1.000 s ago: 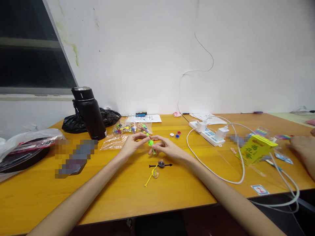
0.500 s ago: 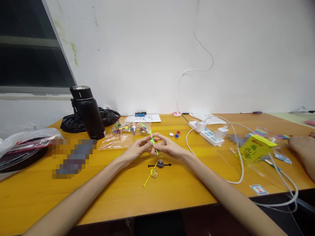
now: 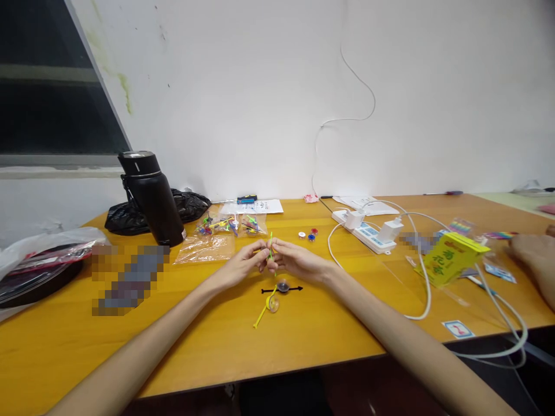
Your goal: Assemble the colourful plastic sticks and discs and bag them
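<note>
A thin green plastic arrow [image 3: 271,242] stands nearly upright and edge-on between my fingertips. My left hand [image 3: 243,261] is closed, pinching it from the left. From the other side my right hand [image 3: 300,261] pinches it too; the arrow's middle is partly covered by fingers. Just below my hands a black arrow spinner [image 3: 283,287] with a round clear base lies on the wooden table [image 3: 208,341]. A yellow arrow spinner [image 3: 261,316] with a clear round disc lies beside it, toward the table's front edge.
Bags of coloured arrow parts [image 3: 217,224], a black bottle [image 3: 152,199] and a flat clear bag [image 3: 203,248] lie left. Small round discs [image 3: 311,237] lie beyond my hands. Right are a power strip [image 3: 368,236], looping white cables, a yellow box [image 3: 453,257] and another person's hand [image 3: 535,257].
The green arrow has turned from showing its flat face to nearly edge-on, still between both hands. My fingers have shifted slightly around it. The spinners on the table have stayed put.
</note>
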{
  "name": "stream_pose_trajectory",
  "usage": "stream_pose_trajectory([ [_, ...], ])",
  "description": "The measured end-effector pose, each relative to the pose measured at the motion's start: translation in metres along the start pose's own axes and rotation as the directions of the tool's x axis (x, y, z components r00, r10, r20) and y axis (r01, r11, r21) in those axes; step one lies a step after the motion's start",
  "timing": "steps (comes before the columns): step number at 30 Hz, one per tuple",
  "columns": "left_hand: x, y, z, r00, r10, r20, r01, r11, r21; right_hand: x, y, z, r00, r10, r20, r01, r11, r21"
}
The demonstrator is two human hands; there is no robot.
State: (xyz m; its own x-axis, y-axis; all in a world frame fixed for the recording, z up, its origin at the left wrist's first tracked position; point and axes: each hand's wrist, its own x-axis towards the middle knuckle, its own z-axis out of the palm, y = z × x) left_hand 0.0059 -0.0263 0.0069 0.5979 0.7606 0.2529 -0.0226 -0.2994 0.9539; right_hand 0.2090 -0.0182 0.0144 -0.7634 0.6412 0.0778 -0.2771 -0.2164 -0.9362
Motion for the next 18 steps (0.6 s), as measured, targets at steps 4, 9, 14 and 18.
stream_pose_trajectory([
  [4,-0.002,0.003,0.001,0.999,0.016,0.039,-0.019,0.995,0.096,-0.002,-0.002,0.003,0.998,0.049,-0.026,-0.049,0.999,0.024],
  [9,-0.006,0.01,0.003,0.998,-0.005,0.068,0.0,0.998,0.07,-0.006,-0.006,0.003,0.995,0.098,-0.006,-0.098,0.995,0.017],
  [14,-0.009,0.014,0.005,0.995,-0.014,0.102,0.013,1.0,0.015,-0.009,-0.009,-0.003,0.988,0.144,0.053,-0.144,0.99,-0.005],
  [18,-0.009,0.014,0.008,0.991,-0.02,0.129,0.024,0.999,-0.031,-0.009,-0.006,-0.005,0.987,0.153,0.055,-0.153,0.988,0.005],
])
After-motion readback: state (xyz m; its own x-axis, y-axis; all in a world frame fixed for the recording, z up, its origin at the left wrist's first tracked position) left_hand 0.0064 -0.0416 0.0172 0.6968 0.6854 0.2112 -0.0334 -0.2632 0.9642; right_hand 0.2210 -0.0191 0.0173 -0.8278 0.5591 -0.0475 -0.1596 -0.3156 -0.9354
